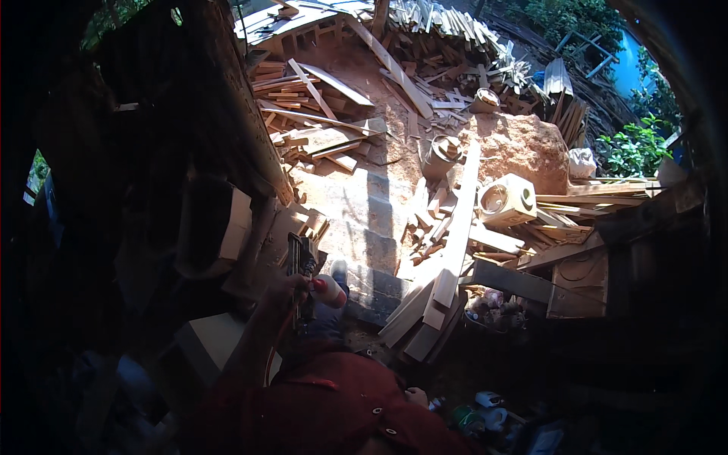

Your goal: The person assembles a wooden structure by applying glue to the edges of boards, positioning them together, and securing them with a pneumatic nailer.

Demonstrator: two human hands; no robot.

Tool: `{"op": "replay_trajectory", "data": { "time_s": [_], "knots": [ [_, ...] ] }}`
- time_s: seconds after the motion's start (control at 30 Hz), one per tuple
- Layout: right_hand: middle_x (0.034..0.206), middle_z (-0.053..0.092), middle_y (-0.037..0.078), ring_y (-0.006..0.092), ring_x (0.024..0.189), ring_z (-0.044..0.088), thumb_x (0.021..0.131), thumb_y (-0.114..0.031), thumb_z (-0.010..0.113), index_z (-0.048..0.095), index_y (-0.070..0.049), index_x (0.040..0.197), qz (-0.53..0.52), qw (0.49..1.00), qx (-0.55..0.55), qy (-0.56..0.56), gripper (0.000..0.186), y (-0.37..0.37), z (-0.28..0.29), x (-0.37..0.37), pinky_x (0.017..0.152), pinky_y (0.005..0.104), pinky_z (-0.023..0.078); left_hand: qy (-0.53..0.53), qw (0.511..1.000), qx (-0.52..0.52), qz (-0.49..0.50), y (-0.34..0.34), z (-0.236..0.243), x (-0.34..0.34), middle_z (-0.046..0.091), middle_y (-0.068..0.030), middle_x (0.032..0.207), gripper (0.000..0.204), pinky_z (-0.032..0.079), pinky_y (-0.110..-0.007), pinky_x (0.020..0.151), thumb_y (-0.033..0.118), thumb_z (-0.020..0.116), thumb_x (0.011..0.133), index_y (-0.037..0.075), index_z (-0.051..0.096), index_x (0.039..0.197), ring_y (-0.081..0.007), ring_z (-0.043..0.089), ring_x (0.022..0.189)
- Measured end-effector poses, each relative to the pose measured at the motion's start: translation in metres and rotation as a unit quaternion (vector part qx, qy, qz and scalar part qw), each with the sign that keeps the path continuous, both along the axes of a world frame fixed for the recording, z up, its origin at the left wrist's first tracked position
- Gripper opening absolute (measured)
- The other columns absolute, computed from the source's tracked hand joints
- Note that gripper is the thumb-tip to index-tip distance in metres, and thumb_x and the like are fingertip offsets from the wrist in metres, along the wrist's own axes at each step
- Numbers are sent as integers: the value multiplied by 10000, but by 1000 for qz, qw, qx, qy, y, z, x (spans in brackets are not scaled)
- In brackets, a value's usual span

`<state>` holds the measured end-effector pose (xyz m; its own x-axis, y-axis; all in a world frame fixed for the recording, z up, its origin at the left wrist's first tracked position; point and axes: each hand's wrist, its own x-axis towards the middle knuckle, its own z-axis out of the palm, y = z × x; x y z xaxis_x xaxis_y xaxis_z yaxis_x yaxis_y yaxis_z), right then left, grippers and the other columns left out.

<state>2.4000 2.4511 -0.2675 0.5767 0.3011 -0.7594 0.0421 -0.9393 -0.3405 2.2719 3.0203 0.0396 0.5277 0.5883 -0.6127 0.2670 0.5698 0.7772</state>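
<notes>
My left hand [290, 288] is closed on a dark metal tool [298, 256] at the lower middle, with a thin red line, perhaps a hose, hanging below it. A red-and-white bottle [328, 291] is at the same hand; whether it is gripped or fixed to the tool is unclear. My right hand [416, 396] shows only in small part low in the shade, beside my red shirt, and its fingers cannot be made out. Below the tool, one shoe stands on the sunlit steps.
Concrete steps [383, 235] rise ahead between wood-scrap piles [318, 136]. Long boards [459, 246] and a holed wooden box [506, 199] lie right. A dark post [265, 152] stands left, near boxy pieces [231, 231]. A bucket [440, 163] sits beside a dirt mound [523, 144].
</notes>
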Motion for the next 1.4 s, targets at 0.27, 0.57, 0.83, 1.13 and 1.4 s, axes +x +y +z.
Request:
{"op": "replay_trajectory", "data": {
  "time_s": [0.27, 0.57, 0.83, 1.13, 1.4],
  "knots": [
    [995, 732, 145, 181, 775, 727, 904, -148, 683, 665, -39, 1223, -238, 961, 136, 33, 338, 224, 88, 136, 720, 331, 576, 4, 995, -94, 27, 118, 10, 94, 570, -30, 619, 101, 395, -265, 471, 144, 632, 827, 44, 617, 832, -109, 522, 500],
    [972, 754, 154, 257, 896, 737, 839, -285, 720, 714, -114, 1181, -40, 991, 73, -106, 382, 325, 104, 229, 842, 371, 568, -84, 995, 1, 55, 226, 30, 163, 578, -37, 663, 125, 416, -248, 490, 154, 614, 876, 41, 636, 825, -110, 548, 545],
    [1079, 724, 180, 212, 844, 738, 827, -285, 735, 707, -45, 1186, -76, 997, 31, -11, 432, 363, -4, 317, 743, 351, 590, -61, 997, 19, 34, 302, -23, 279, 581, -55, 636, 86, 410, -246, 457, 103, 616, 840, 20, 624, 817, -126, 540, 489],
    [898, 712, 121, 185, 705, 691, 899, -176, 674, 624, -11, 1250, -285, 951, 117, 42, 391, 450, -134, 501, 576, 302, 553, -74, 989, 104, -76, 382, -143, 476, 599, -56, 672, 131, 443, -261, 485, 143, 592, 864, 14, 617, 855, -131, 566, 527],
    [1053, 645, 240, 281, 841, 671, 1022, -260, 525, 478, -34, 1317, -523, 704, 360, 319, 374, 625, -126, 669, 639, 307, 564, -119, 986, 33, -115, 458, -173, 662, 585, -68, 704, 144, 440, -273, 473, 69, 605, 795, 25, 571, 928, -132, 550, 529]
  ]
}}
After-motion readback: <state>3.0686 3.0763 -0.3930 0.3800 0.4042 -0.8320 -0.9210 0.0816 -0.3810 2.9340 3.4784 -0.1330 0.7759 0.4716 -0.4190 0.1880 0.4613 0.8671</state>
